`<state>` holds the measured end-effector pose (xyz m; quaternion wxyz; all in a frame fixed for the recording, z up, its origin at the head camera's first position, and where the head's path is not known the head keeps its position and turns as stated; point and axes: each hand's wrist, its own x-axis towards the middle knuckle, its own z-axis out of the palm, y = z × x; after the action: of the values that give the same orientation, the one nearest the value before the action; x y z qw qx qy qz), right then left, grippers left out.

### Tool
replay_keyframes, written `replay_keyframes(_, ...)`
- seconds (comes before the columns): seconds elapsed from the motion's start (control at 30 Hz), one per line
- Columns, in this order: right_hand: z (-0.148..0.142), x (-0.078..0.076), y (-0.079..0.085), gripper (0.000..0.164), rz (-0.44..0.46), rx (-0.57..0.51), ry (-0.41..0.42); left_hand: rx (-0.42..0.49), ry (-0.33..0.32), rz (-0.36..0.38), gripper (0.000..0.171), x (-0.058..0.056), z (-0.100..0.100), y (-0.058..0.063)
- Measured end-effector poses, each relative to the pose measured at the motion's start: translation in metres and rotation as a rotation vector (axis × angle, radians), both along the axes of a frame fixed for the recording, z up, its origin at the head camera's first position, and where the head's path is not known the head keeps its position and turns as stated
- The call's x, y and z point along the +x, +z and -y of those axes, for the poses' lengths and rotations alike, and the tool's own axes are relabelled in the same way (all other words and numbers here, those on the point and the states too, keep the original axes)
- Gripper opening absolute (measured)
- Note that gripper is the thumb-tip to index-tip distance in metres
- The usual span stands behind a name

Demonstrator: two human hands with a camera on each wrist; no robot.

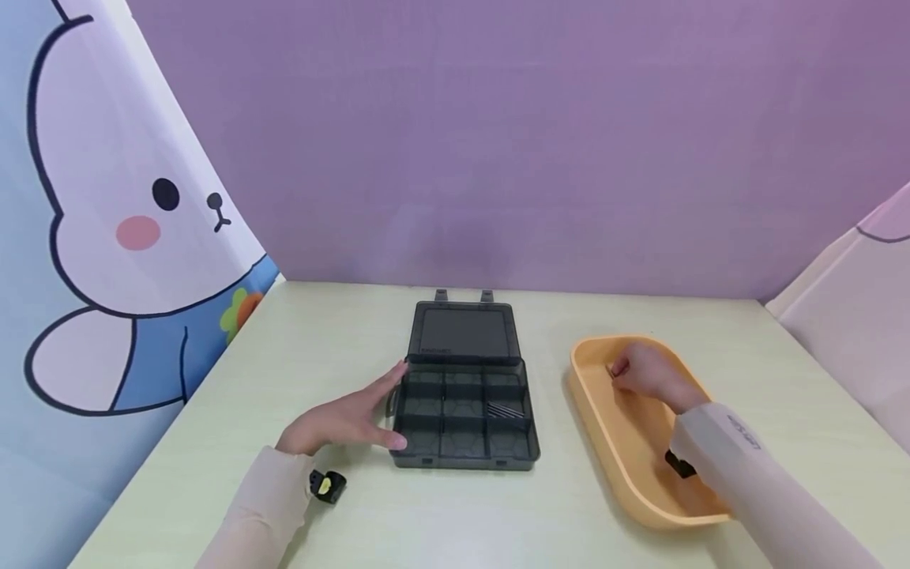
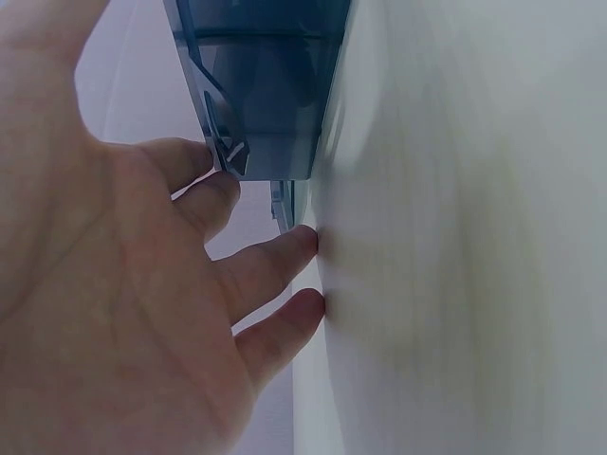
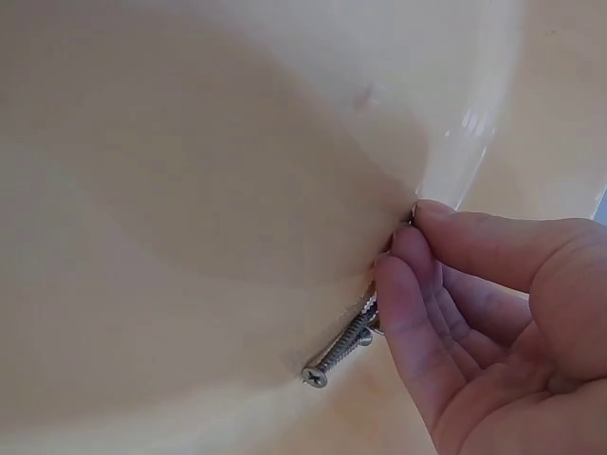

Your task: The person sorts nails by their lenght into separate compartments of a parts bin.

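Observation:
In the head view, a dark translucent compartment box (image 1: pixel 464 457) lies on the table with its lid (image 1: pixel 464 332) folded back. Several thin striped metal pieces (image 1: pixel 505 410) lie in its middle-row right compartment. My left hand (image 1: pixel 348 423) is spread along the box's left side, thumb at the near corner and a fingertip by the hinge. Inside the orange tray (image 1: pixel 597 427), my right hand (image 1: pixel 643 371) reaches to the far end. The right wrist view shows its thumb and fingers pinching at a small bundle of metal screws (image 3: pixel 340 351), whose other ends the fingers hide.
The pale table (image 1: pixel 469 521) extends around the box and tray. A purple backdrop (image 1: pixel 498 142) rises behind it, and a cartoon-printed cloth (image 1: pixel 92 237) hangs at the left. Two latches stick out from the lid's far edge.

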<state>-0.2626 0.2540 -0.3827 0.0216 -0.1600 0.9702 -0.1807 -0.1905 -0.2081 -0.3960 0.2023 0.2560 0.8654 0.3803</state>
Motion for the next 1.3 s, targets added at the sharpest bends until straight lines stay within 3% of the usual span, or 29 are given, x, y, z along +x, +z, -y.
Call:
replay_keyframes(0.47, -0.001, -0.013, -0.004, 0.024, -0.01, -0.045, -0.041, 0.003, 0.0, -0.004, 0.117, -0.001, -0.002, -0.002)
replay_keyframes(0.73, -0.003, -0.019, -0.01, 0.01, -0.01, -0.081, -0.057, -0.002, 0.004, -0.005, 0.117, -0.002, -0.002, -0.003)
replay_keyframes(0.9, -0.003, -0.017, -0.012, 0.005, 0.044, -0.143, -0.054, 0.0, 0.004, -0.004, 0.117, -0.004, -0.002, -0.006)
replay_keyframes(1.1, -0.001, -0.013, -0.007, 0.023, 0.148, -0.235, -0.057, 0.002, -0.006, -0.004, 0.117, -0.005, -0.002, -0.006)
replay_keyframes(1.3, 0.004, -0.006, 0.002, 0.028, 0.161, -0.283, -0.028, -0.008, -0.002, -0.012, 0.117, -0.006, -0.002, -0.006)
